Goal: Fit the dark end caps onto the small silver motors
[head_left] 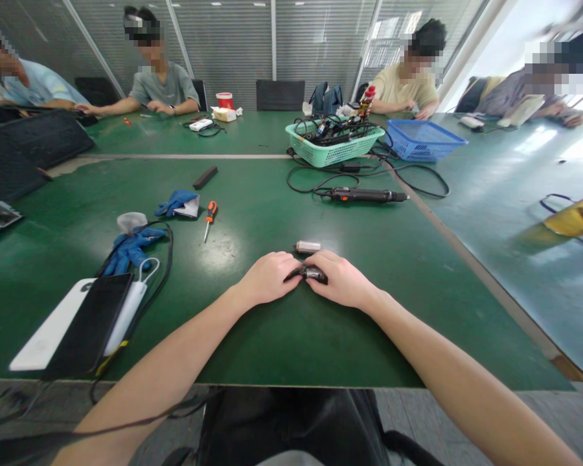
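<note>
My left hand (pixel 273 277) and my right hand (pixel 339 277) meet near the front middle of the green table. Both are closed around a small dark part with a shiny metal section (pixel 315 274), one at each end of it. The fingers cover much of the part, so its exact kind is unclear. Just beyond my fingertips lies a small silver cylinder (pixel 308 246) on its side. To the left rests a screwdriver (pixel 210 220) with an orange and black handle.
Blue gloves (pixel 132 249), two phones (pixel 90 323) and a white power bank (pixel 125 317) with cables lie left. An electric screwdriver (pixel 366 195) lies beyond on the right, before a green basket (pixel 337 147) of tools and a blue basket (pixel 422 142). Several people sit across the table.
</note>
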`<state>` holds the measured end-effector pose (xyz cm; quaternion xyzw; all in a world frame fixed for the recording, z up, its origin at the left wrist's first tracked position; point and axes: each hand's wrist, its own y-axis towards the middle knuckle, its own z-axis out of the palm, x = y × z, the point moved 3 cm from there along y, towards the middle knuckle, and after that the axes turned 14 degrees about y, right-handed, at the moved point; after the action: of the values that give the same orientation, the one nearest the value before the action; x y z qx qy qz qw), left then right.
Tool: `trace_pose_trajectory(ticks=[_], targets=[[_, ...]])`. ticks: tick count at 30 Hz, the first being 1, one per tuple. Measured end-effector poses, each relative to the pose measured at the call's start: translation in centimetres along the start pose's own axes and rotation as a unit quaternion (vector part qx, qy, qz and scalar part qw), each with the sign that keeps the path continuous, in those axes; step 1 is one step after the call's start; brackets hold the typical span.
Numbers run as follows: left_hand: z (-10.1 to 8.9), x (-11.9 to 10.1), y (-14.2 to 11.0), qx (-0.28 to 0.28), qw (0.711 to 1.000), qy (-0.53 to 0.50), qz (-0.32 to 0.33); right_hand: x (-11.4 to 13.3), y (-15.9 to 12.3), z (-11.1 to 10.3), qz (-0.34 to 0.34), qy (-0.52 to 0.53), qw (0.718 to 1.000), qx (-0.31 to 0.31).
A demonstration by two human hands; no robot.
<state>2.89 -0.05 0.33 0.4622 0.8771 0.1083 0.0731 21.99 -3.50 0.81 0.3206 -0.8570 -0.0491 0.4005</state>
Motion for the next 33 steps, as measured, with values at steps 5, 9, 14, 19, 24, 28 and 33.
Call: trace_pose_trajectory(ticks=[5,9,14,19,24,28,33], targets=[[-0.17,0.05,0.11,-0.002,1.0,0.004,-0.017,0.04,0.03,-0.04,0.0,-0.008,1.0,0.0],[-0.22,0.0,0.17,0.0,1.0,0.003,-0.012,0.19,0.07,0.08,-0.002,-0.014,1.0,0.002],[-0.16,-0.02,0.17,-0.002,1.0,0.002,-0.012,0.37,0.19,0.3,-0.004,-0.021,1.0,-0.009],[-0.03,-0.04,0.13,-0.005,1.0,0.002,-0.01,0.43,0.3,0.38,-0.008,-0.022,1.0,-0.011],[-0.1,-0.07,0.21,-0.002,1.0,0.003,-0.011,0.46,0.3,0.34,-0.004,-0.019,1.0,-0.011],[0.13,-0.02,0.24,0.003,1.0,0.007,-0.008,0.32,0.26,0.28,0.001,-0.013,1.0,-0.006],[0.31,-0.06,0.14,-0.003,1.0,0.007,-0.009,0.22,0.24,0.25,0.0,-0.013,1.0,-0.006]])
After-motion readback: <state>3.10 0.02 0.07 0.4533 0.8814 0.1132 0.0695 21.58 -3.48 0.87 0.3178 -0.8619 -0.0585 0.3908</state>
